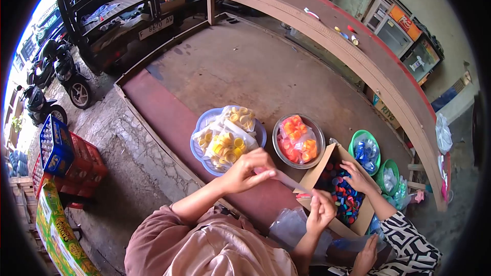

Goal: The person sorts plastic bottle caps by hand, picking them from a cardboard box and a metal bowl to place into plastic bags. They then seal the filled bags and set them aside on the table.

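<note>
My left hand (pixel 249 171) pinches one end of a thin, translucent plastic strip or bag (pixel 289 180) above the red-brown table. My right hand (pixel 321 210) is closed at its other end, close to the cardboard box (pixel 364 214). Beyond my left hand, a light-blue basket (pixel 201 157) holds bags of yellow and cream caps (pixel 222 145). A metal bowl (pixel 276 145) with bagged orange and red caps (pixel 296 138) stands to its right. Mixed blue, red and black caps (pixel 348 199) fill the box. Clear plastic bags (pixel 294 227) lie below my hands.
A co-worker's one hand (pixel 358 179) reaches into the box; the other hand (pixel 365 256) is near clear plastic. Green baskets (pixel 352 148) stand at the right. A raised wooden ledge (pixel 327 25) curves behind. Crates (pixel 76 163) and motorbikes (pixel 64 71) are at the left.
</note>
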The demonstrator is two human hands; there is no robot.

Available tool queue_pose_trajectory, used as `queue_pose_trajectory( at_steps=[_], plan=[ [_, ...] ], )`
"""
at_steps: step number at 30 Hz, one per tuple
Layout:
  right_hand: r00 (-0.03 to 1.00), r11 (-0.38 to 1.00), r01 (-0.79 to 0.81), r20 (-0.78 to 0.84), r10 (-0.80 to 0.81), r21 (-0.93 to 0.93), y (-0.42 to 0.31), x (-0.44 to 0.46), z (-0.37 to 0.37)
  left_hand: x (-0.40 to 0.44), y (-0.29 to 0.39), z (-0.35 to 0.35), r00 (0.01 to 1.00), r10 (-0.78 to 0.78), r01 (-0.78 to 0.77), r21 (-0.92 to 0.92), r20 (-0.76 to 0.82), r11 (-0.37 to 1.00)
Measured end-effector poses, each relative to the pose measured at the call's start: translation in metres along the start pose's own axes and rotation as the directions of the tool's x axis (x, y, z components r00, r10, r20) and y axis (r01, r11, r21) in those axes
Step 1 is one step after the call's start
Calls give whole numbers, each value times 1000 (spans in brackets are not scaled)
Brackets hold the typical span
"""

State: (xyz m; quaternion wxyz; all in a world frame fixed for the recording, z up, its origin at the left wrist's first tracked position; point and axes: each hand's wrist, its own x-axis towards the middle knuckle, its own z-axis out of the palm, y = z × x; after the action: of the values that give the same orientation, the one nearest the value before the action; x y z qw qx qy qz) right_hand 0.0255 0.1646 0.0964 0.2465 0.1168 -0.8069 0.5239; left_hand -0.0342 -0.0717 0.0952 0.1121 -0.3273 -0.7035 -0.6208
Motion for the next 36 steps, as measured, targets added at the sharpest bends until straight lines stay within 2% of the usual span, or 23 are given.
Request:
queue_pose_trajectory(
  at_steps=[1,3,4,5,6,9,12,13,16,19,20,22,23,24,26,28,29,30,31,32,34,35,36],
  plan=[
    [1000,998,-11,-2,11,-58,-1,-8,1,-11,-3,0,1000,-24,24,17,16,1000],
    [985,982,-157,-54,163,109,21,-37,10,-34,-12,3,994,-99,98,38,36,995],
    [954,948,-271,-86,288,167,22,-49,18,-47,-20,10,993,-119,119,-37,-6,992],
    [943,933,-309,-70,326,183,26,-59,20,-54,-14,13,964,-263,257,-127,-33,958],
    [958,945,-253,-82,274,208,35,-68,25,-62,-6,16,914,-404,385,-219,-47,897],
    [936,920,-258,-159,313,297,37,-86,36,-95,-34,31,891,-451,418,-286,-59,862],
    [931,894,-263,-148,334,361,41,-90,40,-104,-39,34,878,-478,466,-213,-5,859],
    [926,881,-278,-137,352,383,41,-90,40,-103,-39,36,937,-345,321,-256,-54,912],
    [927,848,-311,-61,370,429,42,-85,34,-95,-36,37,983,-185,184,-80,-4,980],
    [914,771,-394,129,383,500,66,-92,18,-115,-89,46,971,-192,175,126,142,977],
    [943,781,-327,130,306,532,64,-86,19,-122,-108,49,962,-182,138,212,203,967],
    [980,781,-201,130,154,591,56,-74,23,-129,-126,60,956,-252,230,151,149,961],
    [959,893,-270,185,215,360,79,-86,23,-128,-125,63,944,-307,288,155,118,945],
    [954,976,-213,226,196,52,105,-102,27,-126,-125,65,929,-360,344,159,88,925],
    [920,953,-88,344,190,-289,132,-122,32,-117,-118,69,962,-268,261,130,41,956],
    [920,960,-196,300,250,-198,145,-124,41,-121,-128,68,956,-275,243,240,106,940],
    [926,964,-213,282,251,-160,157,-124,45,-109,-106,63,908,-384,352,192,166,916],
    [929,964,-234,263,259,-124,167,-127,51,-108,-111,63,935,-311,284,164,173,945],
    [885,896,-430,250,393,113,176,-131,59,-109,-121,65,956,-235,213,132,178,968],
    [840,869,-489,309,446,74,170,-129,58,-109,-127,64,972,-154,138,100,179,985],
    [739,811,-584,413,532,0,153,-107,58,-97,-120,49,911,-200,178,95,360,980],
    [784,814,-567,382,488,124,161,-115,62,-97,-124,46,900,-182,147,117,396,982],
    [803,839,-532,381,458,112,164,-119,62,-100,-131,46,888,-165,117,136,430,984]
  ],
)
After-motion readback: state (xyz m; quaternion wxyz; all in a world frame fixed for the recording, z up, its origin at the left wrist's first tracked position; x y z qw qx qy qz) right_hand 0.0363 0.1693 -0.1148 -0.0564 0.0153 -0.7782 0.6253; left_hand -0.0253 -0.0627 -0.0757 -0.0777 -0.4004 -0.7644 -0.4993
